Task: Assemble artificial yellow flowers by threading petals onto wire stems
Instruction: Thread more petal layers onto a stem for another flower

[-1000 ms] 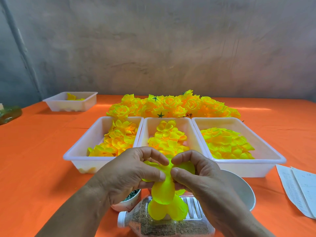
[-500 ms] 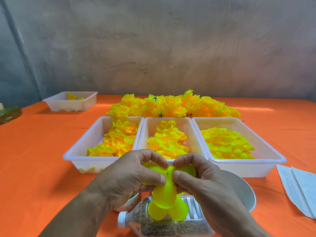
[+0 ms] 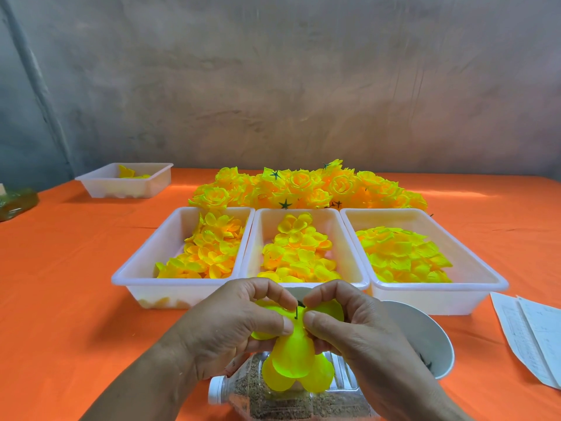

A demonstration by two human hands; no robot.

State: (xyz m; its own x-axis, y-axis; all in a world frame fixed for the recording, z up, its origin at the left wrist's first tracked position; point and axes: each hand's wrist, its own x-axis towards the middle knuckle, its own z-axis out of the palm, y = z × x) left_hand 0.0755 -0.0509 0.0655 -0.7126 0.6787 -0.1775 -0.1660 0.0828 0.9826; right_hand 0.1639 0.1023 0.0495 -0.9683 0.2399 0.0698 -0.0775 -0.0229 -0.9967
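- Orange tabletop (image 3: 76, 284) carrying everything, the middle tray (image 3: 267, 218) included.
- Heap of finished flowers (image 3: 306, 189) just behind the middle tray, against its far rim.
- Left tray (image 3: 151, 256) and right tray (image 3: 473, 262) flanking the middle tray, walls touching it; all three part-filled with loose yellow petals.
- Small tray (image 3: 127, 186) well behind and to the left of the middle tray, a few yellow pieces inside.
- Clear bottle (image 3: 288, 405) on its side in front of the middle tray, below the hands, brownish grains inside, white cap pointing left.
- White bowl (image 3: 425, 332) in front of the middle tray and to the right, partly hidden by the right wrist.
- Papers (image 3: 534, 332) far to the right of the middle tray.
- Left hand (image 3: 230, 326) and right hand (image 3: 358, 326) raised just in front of the middle tray's near rim, fingers curled, thumb and forefinger of each clamped on the petal piece (image 3: 293, 354).
- Petal piece between both hands, lower lobes hanging over the bottle.
- Wire stem (image 3: 296, 312), thin and dark, poking up through the petal piece between the fingertips.
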